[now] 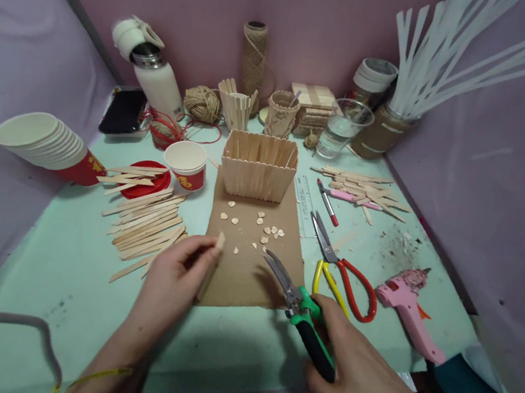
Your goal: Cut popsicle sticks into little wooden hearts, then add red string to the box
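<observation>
My left hand point(183, 267) pinches a wooden craft stick point(221, 241) over the left edge of a brown cardboard sheet point(251, 286); its tip shows above my fingers. Wrapped round the green and black handles of a pair of pruning shears point(305, 316) is my right hand point(340, 359). The curved blades point up and left over the cardboard, apart from the stick. Several small rounded wood chips point(266, 230) lie scattered on the sheet. Behind them stands a rectangular basket point(258, 181) made of craft sticks, at the cardboard's far end.
Loose craft sticks point(148, 224) lie left, near stacked paper cups point(48, 145) and a single paper cup point(186, 166). Red-handled scissors point(353, 287), a pink glue gun point(409, 310) and a marker point(327, 202) lie right. A water cup point(339, 132) and twine spool point(253, 59) stand behind.
</observation>
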`<action>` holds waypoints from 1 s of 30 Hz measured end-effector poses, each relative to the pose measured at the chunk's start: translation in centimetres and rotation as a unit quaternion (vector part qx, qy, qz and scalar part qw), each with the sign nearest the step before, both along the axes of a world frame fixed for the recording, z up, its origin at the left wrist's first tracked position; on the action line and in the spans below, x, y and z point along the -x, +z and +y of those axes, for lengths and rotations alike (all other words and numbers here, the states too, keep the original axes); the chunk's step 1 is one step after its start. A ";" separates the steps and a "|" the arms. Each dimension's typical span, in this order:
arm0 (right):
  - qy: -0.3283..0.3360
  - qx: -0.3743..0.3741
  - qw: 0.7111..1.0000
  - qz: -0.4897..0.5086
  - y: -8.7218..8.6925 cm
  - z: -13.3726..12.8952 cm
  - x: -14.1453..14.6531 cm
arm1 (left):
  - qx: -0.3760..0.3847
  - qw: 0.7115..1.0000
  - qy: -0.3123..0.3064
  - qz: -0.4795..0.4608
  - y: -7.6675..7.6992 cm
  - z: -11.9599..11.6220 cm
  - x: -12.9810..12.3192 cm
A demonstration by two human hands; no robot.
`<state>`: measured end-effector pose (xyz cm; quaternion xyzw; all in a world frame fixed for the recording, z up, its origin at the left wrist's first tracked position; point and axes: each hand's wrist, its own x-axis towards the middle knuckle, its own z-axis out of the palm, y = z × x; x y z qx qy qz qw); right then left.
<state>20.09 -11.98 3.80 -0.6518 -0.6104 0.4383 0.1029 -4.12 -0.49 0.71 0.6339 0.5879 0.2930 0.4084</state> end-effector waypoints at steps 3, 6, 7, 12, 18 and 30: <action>0.037 -0.088 0.993 -0.070 -0.8 -0.1 0.2 | -0.129 0.977 0.027 0.165 -0.3 1.7 2.3; 0.077 -0.157 0.978 -0.110 -1.9 0.2 0.9 | -0.196 0.944 0.022 0.265 -0.7 2.7 3.0; 0.089 -0.172 0.974 -0.120 -2.2 0.3 1.2 | -0.220 0.936 0.026 0.273 -0.8 2.7 2.8; 0.140 -0.224 0.953 -0.150 -3.1 1.4 2.6 | -0.249 0.949 -0.066 0.180 -0.1 1.6 -0.1; 0.107 -0.254 0.950 -0.146 -2.7 2.3 3.7 | -0.279 0.954 -0.040 0.105 1.9 0.9 -2.1; -0.211 -0.161 0.866 -0.423 -2.5 12.5 -6.5 | -0.235 0.960 -0.133 0.073 0.8 1.5 -4.6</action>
